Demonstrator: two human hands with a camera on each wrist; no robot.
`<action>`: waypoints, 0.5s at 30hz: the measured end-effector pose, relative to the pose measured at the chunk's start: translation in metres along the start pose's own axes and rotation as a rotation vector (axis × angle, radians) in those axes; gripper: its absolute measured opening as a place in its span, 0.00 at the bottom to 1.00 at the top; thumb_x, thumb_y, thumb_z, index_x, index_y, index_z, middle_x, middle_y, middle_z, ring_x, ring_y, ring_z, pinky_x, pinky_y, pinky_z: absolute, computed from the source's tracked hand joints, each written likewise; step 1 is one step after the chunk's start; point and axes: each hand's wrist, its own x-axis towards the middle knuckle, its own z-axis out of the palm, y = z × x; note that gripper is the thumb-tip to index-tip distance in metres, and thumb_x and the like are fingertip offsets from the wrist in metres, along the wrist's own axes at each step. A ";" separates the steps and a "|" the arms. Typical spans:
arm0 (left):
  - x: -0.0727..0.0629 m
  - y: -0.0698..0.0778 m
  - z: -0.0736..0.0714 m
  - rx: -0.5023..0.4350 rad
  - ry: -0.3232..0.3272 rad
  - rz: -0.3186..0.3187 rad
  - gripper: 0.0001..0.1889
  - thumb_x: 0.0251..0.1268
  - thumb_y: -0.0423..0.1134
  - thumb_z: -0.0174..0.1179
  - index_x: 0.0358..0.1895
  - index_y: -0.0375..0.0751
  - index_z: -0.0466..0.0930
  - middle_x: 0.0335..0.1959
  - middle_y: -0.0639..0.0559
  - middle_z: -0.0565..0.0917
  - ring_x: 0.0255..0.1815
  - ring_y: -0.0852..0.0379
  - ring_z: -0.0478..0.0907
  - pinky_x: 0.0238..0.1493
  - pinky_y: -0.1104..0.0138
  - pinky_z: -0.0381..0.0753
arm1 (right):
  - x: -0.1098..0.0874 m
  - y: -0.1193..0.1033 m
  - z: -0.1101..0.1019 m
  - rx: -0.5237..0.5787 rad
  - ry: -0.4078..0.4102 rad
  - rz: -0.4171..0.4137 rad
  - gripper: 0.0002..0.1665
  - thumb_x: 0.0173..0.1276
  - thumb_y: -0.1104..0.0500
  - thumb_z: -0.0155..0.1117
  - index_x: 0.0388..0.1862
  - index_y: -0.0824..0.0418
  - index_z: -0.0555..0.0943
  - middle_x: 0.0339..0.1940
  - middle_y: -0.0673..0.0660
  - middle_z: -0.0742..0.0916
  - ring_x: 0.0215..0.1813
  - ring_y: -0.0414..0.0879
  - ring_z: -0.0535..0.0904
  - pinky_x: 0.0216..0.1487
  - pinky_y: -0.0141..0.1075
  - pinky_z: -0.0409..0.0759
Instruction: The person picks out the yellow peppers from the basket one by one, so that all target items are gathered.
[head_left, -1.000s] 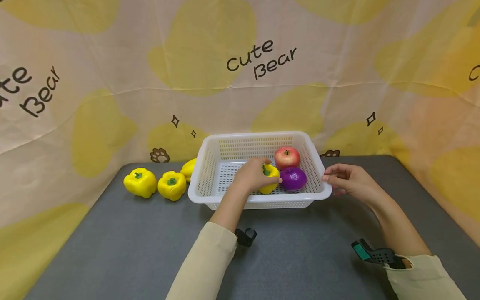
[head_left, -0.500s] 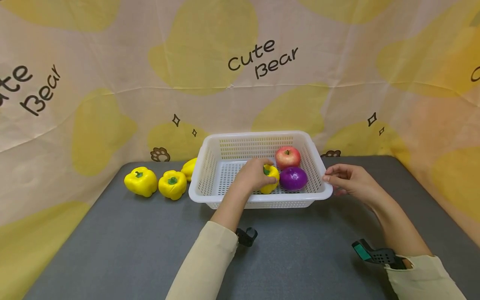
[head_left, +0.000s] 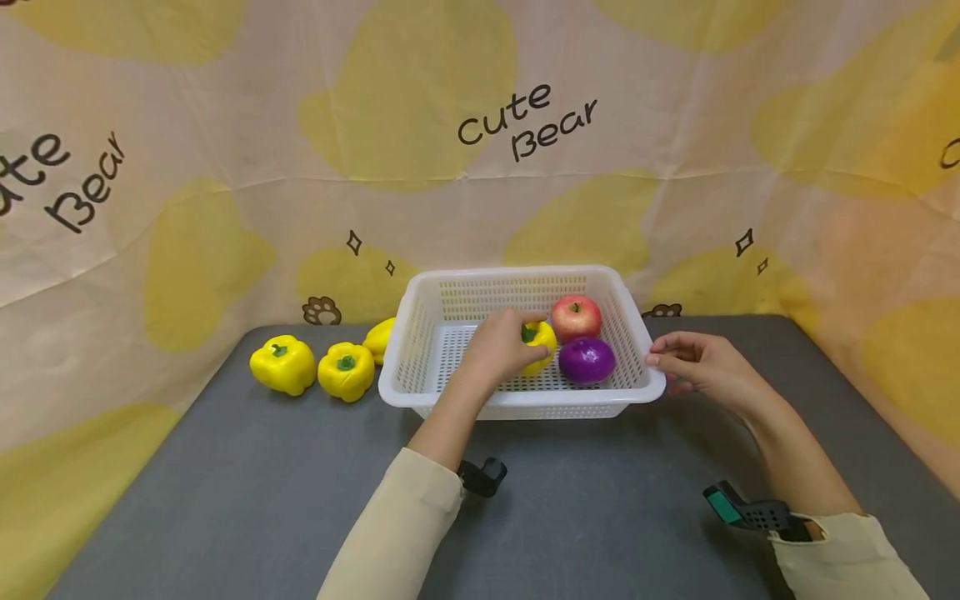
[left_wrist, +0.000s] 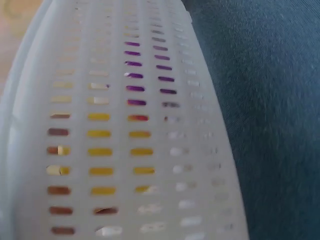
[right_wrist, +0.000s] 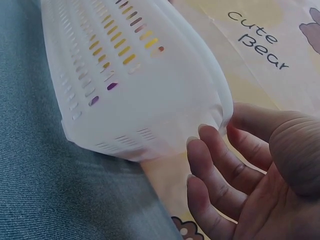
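My left hand (head_left: 501, 343) reaches over the near side of a white plastic basket (head_left: 517, 399) and grips a yellow bell pepper (head_left: 544, 335) with a green stem. To the pepper's right in the basket lie a red apple (head_left: 576, 317) and a shiny purple round fruit or vegetable (head_left: 587, 361). In the left wrist view the basket wall (left_wrist: 115, 142) hides the hand, with yellow and purple showing through its slots. My right hand (head_left: 693, 363) pinches the basket's right rim between thumb and fingers; the right wrist view shows the thumb (right_wrist: 255, 119) at that rim.
Left of the basket, two more yellow bell peppers (head_left: 283, 365) (head_left: 347, 372) stand on the grey table (head_left: 585, 500). Another yellow item (head_left: 379, 340) is partly hidden behind the basket's left end. A patterned cloth (head_left: 480, 208) hangs behind the table.
My left hand has drawn the pepper slightly up and left, and a gap now shows between it and the purple item. The right hand stays at the rim.
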 end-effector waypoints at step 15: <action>-0.031 -0.004 -0.035 0.038 0.128 0.024 0.27 0.62 0.49 0.70 0.65 0.55 0.81 0.69 0.49 0.78 0.70 0.47 0.76 0.65 0.53 0.79 | 0.001 0.000 0.001 -0.016 -0.002 -0.005 0.30 0.72 0.45 0.65 0.59 0.68 0.76 0.41 0.45 0.88 0.40 0.36 0.85 0.44 0.39 0.87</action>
